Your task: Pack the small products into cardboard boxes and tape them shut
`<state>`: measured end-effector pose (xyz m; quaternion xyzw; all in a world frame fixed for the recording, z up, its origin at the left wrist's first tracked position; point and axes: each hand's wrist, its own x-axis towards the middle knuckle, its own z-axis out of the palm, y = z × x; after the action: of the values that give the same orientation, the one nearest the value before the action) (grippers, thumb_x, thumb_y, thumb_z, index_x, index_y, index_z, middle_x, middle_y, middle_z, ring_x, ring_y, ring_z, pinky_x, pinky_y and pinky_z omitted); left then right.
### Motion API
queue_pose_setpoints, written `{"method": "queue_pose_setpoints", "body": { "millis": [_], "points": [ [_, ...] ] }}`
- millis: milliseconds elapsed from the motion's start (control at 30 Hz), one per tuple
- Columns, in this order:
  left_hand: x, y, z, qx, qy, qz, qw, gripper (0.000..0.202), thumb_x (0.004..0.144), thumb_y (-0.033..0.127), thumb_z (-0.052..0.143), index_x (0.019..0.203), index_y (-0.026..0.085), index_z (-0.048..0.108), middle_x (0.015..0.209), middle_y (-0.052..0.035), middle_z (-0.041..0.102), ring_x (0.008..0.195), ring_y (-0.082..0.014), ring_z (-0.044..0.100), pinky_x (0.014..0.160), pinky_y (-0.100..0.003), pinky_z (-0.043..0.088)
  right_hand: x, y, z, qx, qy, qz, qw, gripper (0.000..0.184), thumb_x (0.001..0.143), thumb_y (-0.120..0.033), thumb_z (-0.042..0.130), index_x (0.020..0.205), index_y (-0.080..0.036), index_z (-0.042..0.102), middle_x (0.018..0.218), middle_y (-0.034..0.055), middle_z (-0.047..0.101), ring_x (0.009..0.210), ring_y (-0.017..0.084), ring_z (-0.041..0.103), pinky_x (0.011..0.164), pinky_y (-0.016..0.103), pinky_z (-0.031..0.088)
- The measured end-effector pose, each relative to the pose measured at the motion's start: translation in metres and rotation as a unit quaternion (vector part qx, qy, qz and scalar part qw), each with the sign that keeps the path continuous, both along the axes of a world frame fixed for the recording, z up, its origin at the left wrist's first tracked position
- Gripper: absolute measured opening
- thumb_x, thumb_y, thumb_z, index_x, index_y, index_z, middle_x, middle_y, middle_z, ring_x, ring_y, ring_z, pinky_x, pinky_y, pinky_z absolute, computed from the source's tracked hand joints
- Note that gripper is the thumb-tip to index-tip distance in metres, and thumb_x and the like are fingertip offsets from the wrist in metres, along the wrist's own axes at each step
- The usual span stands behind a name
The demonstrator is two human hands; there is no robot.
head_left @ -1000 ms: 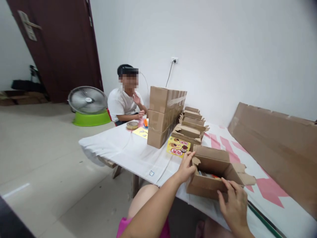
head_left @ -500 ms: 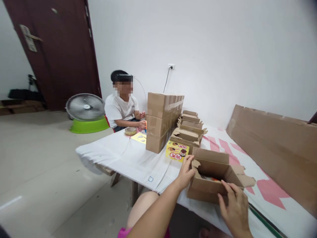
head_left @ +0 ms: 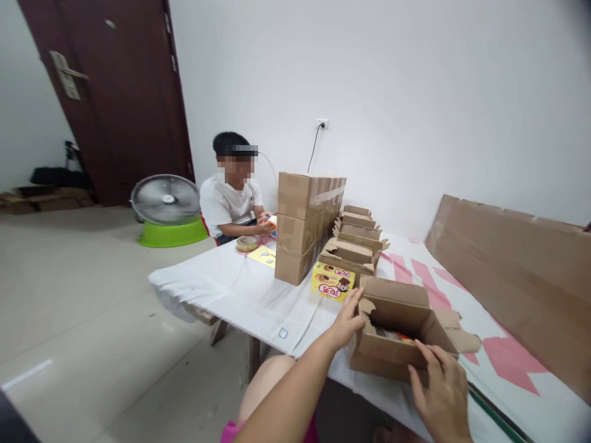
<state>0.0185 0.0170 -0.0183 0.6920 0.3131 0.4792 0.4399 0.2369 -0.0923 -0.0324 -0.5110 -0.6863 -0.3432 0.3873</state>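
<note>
**Squarely near: an open cardboard carton (head_left: 385, 359) on the bench (head_left: 217, 283)**

Its long axis looks to run roughly left to right. The left hand (head_left: 347, 321) lies against the carton's left end, while the right hand (head_left: 443, 383) touches the near wall toward its right corner. The right grip is spread, fingertips at the rim and thumb lower, apart from them; whether the left grip pinches the cardboard cannot be told. Inside, a partly hidden orange-red item (head_left: 406, 338) lies nearer the right fingertips. A yellow snack box (head_left: 332, 281) stands just beyond the left hand.
</note>
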Motion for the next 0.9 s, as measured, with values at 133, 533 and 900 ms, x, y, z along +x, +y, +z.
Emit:
{"method": "queue_pose_setpoints", "body": {
  "millis": [133,533,900],
  "points": [
    [-0.003,-0.004,0.004,0.004,0.001,-0.022,1.0,0.08,0.075,0.031,0.058,0.148,0.02,0.026,0.158,-0.0095,0.015,0.146,-0.0291,0.007,0.119,-0.049,0.005,0.004,0.002,0.009,-0.018,-0.013,0.01,1.0,0.033,0.087,-0.037,0.048,0.114,-0.019,0.054,0.104,0.0133,0.056,0.095,0.03,0.052,0.085,0.048,0.042],
    [-0.006,-0.009,0.004,0.018,0.063,-0.049,0.997,0.137,0.047,0.043,0.089,0.151,0.024,0.002,0.158,-0.0152,0.005,0.145,-0.0353,0.007,0.118,-0.051,0.01,0.004,-0.006,0.046,-0.188,0.006,0.061,0.98,0.035,0.089,-0.039,0.052,0.116,-0.017,0.053,0.106,0.0122,0.062,0.098,0.028,0.056,0.087,0.045,0.042],
    [0.003,-0.006,-0.008,0.005,-0.022,-0.054,0.998,0.142,0.049,0.036,0.089,0.149,0.027,-0.011,0.156,-0.0152,0.018,0.142,-0.0333,0.023,0.117,-0.048,0.019,-0.029,0.03,0.116,-0.523,-0.068,0.137,0.838,0.053,0.093,-0.059,0.034,0.083,-0.019,0.068,0.078,0.0056,0.07,0.07,0.018,0.062,0.06,0.027,0.038]
  ]
}}
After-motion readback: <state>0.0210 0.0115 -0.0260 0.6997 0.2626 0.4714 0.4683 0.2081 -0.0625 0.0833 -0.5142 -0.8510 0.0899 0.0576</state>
